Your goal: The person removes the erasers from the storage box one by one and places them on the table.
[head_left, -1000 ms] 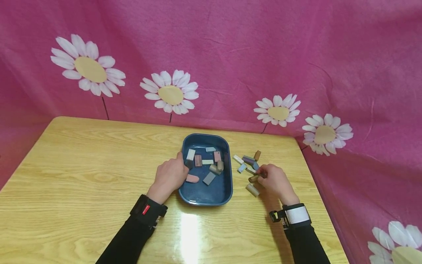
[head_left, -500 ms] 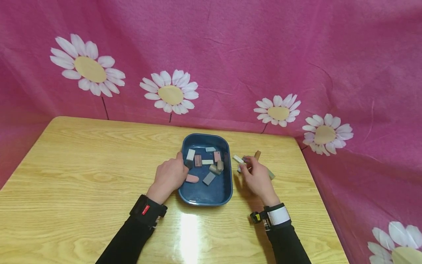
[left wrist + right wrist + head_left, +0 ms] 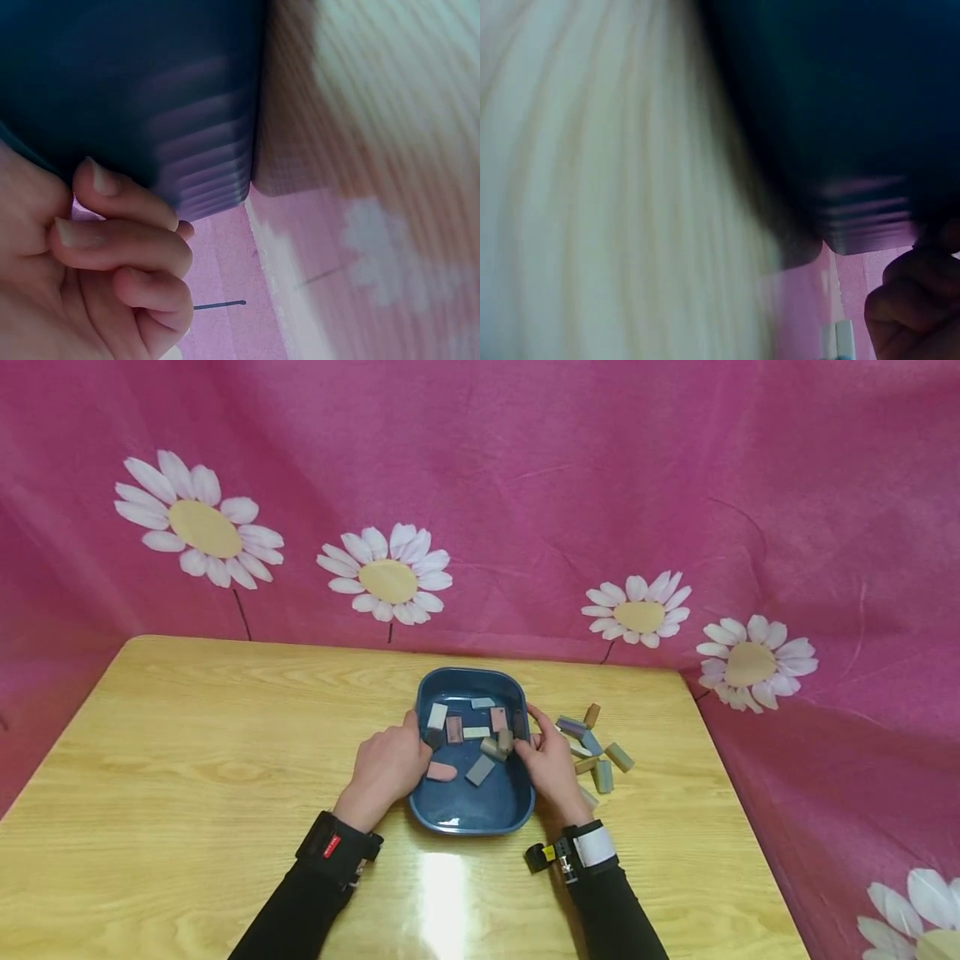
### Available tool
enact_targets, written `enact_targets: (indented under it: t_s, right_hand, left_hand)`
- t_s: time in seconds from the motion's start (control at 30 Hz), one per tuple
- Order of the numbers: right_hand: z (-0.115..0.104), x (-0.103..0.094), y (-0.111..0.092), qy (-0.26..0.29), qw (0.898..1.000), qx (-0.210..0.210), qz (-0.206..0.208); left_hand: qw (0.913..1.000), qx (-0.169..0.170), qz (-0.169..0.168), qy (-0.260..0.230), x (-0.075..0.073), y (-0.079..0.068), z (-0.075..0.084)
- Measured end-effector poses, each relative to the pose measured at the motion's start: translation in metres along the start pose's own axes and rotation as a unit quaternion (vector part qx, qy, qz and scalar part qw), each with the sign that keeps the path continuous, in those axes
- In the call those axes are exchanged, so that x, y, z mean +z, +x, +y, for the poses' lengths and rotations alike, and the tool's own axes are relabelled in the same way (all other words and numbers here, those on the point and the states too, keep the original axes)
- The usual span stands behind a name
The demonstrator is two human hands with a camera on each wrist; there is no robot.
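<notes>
A dark blue plastic basin (image 3: 467,806) stands on the table with several small blocks inside, among them a pink rounded block (image 3: 442,772), a grey block (image 3: 481,769) and a white block (image 3: 437,716). My left hand (image 3: 386,768) grips its left rim, thumb inside. In the left wrist view, curled fingers (image 3: 124,244) lie along the outer wall. On the opposite side my right hand (image 3: 553,768) holds the right rim, thumb over the edge. The right wrist view shows its curled fingers (image 3: 915,300) beside the wall, partly cut off.
Loose blocks lie right of the right hand, including an orange-brown block (image 3: 592,716), a purple block (image 3: 572,726) and an olive block (image 3: 619,757). Some are partly hidden by that hand. A pink flowered cloth (image 3: 517,527) hangs behind the wooden table (image 3: 225,760).
My right hand has left the loose blocks and moved left onto the basin's right rim. Some loose blocks lie in new positions. My left hand has stayed on the left rim.
</notes>
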State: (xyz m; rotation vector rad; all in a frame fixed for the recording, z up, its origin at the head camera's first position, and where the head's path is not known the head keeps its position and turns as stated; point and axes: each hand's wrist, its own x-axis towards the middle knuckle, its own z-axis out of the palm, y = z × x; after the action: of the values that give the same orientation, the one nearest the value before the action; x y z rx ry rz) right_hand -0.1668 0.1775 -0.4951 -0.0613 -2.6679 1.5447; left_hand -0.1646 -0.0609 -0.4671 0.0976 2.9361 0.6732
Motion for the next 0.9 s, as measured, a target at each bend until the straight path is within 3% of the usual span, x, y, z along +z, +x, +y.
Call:
enact_targets:
  t_s: [0.13, 0.33, 0.5, 0.73, 0.8, 0.9]
  right_hand:
    - [0.001, 0.0, -0.001, 0.032, 0.999, 0.013, -0.005]
    - [-0.001, 0.002, 0.002, 0.01, 1.0, 0.014, 0.001]
    - [-0.002, 0.005, 0.004, 0.003, 1.0, 0.022, 0.008]
    - [-0.006, 0.005, 0.004, -0.002, 1.0, 0.026, 0.012]
    - [-0.006, 0.005, 0.004, -0.004, 1.0, 0.023, 0.007]
    - [-0.006, 0.003, 0.003, -0.009, 1.0, 0.026, 0.011]
  left_hand:
    - [1.0, 0.006, 0.003, -0.007, 0.003, -0.003, -0.002]
    - [0.9993, 0.028, 0.024, -0.008, 0.0, -0.003, -0.006]
    - [0.9958, 0.041, 0.082, -0.008, -0.005, -0.001, -0.01]
    - [0.9827, 0.077, 0.168, -0.016, -0.012, 0.001, -0.005]
    - [0.9823, 0.095, 0.161, -0.009, -0.019, 0.005, 0.002]
    - [0.9852, 0.134, 0.105, 0.017, -0.03, 0.013, 0.019]
